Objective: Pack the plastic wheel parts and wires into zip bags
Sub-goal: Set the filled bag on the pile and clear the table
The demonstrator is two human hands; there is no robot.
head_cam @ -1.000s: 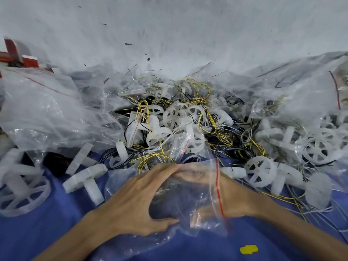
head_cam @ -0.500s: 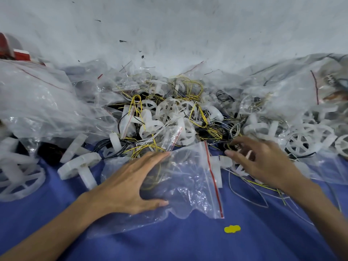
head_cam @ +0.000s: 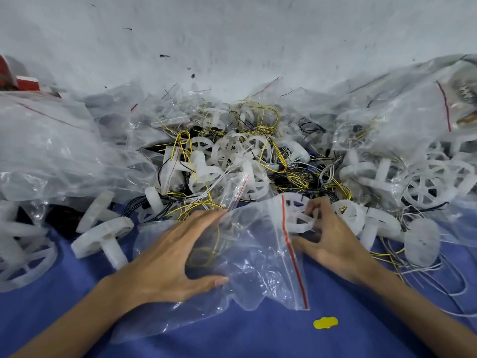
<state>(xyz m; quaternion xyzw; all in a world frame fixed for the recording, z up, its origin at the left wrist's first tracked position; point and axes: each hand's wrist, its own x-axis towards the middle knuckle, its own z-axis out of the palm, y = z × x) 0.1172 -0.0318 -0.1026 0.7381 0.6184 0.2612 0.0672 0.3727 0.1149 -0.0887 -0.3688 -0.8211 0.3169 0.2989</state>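
Observation:
A clear zip bag [head_cam: 260, 257] with a red seal strip lies on the blue cloth in front of me, a coil of yellow wire showing inside it. My left hand [head_cam: 175, 257] grips the bag's left side, thumb under and fingers over it. My right hand [head_cam: 327, 236] holds a white plastic wheel [head_cam: 296, 215] at the bag's red-edged mouth, fingers curled round its rim. Behind them a heap of white wheel parts [head_cam: 232, 161] is tangled with yellow, black and white wires [head_cam: 296, 177].
Large crumpled clear bags [head_cam: 51, 151] pile up on the left, and another [head_cam: 402, 112] on the right. Loose wheels [head_cam: 103, 236] lie on the blue cloth [head_cam: 232, 337] to the left, and more wheels [head_cam: 423, 187] to the right. A yellow scrap [head_cam: 325, 322] sits near the front.
My right hand left the bag, reached into the pile on the right, and has come back to the bag's mouth with a white wheel. My left hand kept hold of the bag.

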